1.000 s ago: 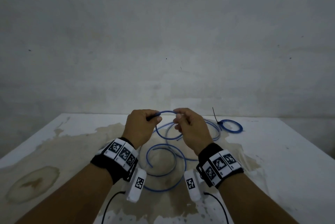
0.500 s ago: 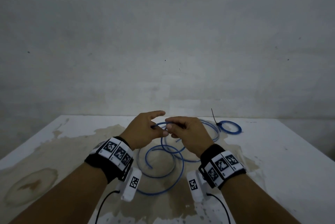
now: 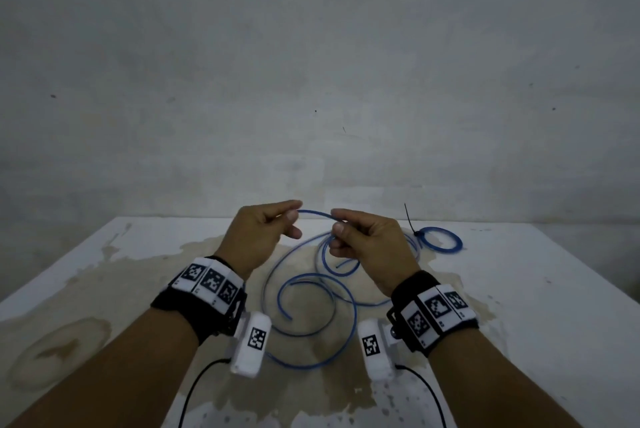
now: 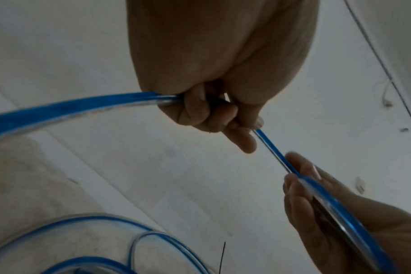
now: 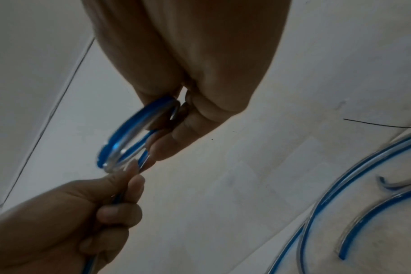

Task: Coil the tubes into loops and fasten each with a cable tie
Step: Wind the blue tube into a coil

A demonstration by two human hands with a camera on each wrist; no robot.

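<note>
**Head view: one tube tied, the next only begun**

Head view shows both hands raised above the white, stained table (image 3: 519, 289), sharing one thin, blue, translucent plastic tube (image 3: 313, 213). The left hand (image 3: 258, 237) pinches it between thumb and forefinger, the other fingers curled; the right hand (image 3: 367, 242) has its fingers curled around the same tube a little further along, with a short span bridging the two. In the right wrist view, the right hand's grip seems to hold a small first turn of tube, though blur makes the count of turns uncertain.

Near the far right of the table lies a small finished blue coil (image 3: 441, 243), bound by a black cable tie (image 3: 409, 220) whose tail sticks up. That one looks complete.

Most of the held tube trails down in loose curves (image 3: 311, 320) on the table between the forearms; whether these belong to one tube or several cannot be told. Judging by this, the coiling is early, and the fastening remains undone. No spare cable tie is visible.
</note>
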